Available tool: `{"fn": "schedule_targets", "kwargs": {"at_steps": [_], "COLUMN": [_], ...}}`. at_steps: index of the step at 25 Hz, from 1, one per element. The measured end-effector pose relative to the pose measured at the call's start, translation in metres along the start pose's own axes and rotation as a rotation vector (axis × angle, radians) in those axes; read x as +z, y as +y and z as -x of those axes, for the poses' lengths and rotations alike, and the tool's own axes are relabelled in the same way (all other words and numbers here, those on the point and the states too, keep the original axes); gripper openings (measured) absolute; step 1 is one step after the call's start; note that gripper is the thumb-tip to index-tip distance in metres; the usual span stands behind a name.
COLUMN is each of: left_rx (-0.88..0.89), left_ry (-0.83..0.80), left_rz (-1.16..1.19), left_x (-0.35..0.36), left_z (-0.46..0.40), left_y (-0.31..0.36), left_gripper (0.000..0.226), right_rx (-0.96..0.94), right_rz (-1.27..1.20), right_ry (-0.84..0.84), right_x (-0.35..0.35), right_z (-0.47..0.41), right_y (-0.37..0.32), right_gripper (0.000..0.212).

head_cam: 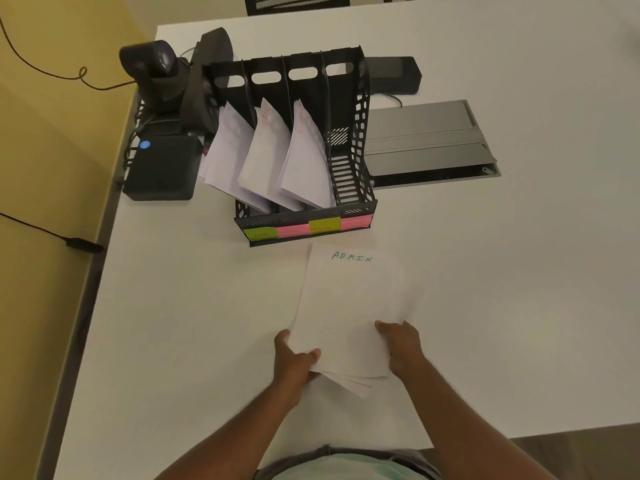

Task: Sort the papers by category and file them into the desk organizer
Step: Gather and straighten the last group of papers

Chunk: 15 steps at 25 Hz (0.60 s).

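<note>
The papers (349, 306), topped by a sheet marked ADMIN in green, lay on the white surface (502, 271) just in front of the black organizer (349, 140). The left hand (294, 362) gripped the stack's near left corner, thumb on top and fingers curled beneath; the right hand (401, 344) pinched its right edge. Three of the organizer's slots held leaning sheets; the rightmost held none. Green and pink labels (308, 228) lined its front.

White papers (346, 306) with green "ADMIN" lettering lie on a white table (485, 271); the black lattice organizer (360, 133) carries green and pink labels (308, 228).
</note>
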State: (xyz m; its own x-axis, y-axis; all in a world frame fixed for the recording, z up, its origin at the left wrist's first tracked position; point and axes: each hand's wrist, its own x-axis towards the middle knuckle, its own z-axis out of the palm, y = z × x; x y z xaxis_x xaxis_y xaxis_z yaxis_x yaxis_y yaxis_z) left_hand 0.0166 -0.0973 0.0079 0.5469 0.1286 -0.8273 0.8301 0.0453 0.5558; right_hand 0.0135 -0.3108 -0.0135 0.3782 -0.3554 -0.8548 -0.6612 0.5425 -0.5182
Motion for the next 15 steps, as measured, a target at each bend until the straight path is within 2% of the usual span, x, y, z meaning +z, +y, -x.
{"fn": "schedule_targets", "kwargs": {"at_steps": [2,4,6,9,12,15], "left_rx": [0.053,0.098,0.153,0.289,0.436,0.552], "left_ry": [-0.043,-0.016,-0.094,-0.232,-0.261,-0.142], "left_rz": [-0.219,-0.299,-0.23,-0.04,0.112,0.07], "left_x": [-0.014,-0.027,-0.035,-0.036,-0.032,-0.021], "left_z": [-0.002,-0.01,-0.013,-0.01,0.003,0.022], "left_y": [-0.006,0.002,0.023,0.062,0.097,0.115], "left_gripper": [0.071,0.076,0.082,0.079,0.064,0.049], "right_rx": [-0.127,-0.221,-0.253,-0.316,-0.423,-0.556], "right_rz": [0.169,0.273,0.325,0.391,0.407,0.435], "right_ry": [-0.047,-0.152,-0.326,-0.531,-0.53,-0.42], "right_x": [-0.01,-0.019,-0.025,-0.019,0.0,0.022], "right_z": [-0.002,-0.003,0.001,0.01,0.024,0.044], "right_y": [-0.008,-0.02,-0.034,-0.052,-0.07,-0.082], "right_gripper": [0.035,0.036,0.037,0.036,0.035,0.03]}}
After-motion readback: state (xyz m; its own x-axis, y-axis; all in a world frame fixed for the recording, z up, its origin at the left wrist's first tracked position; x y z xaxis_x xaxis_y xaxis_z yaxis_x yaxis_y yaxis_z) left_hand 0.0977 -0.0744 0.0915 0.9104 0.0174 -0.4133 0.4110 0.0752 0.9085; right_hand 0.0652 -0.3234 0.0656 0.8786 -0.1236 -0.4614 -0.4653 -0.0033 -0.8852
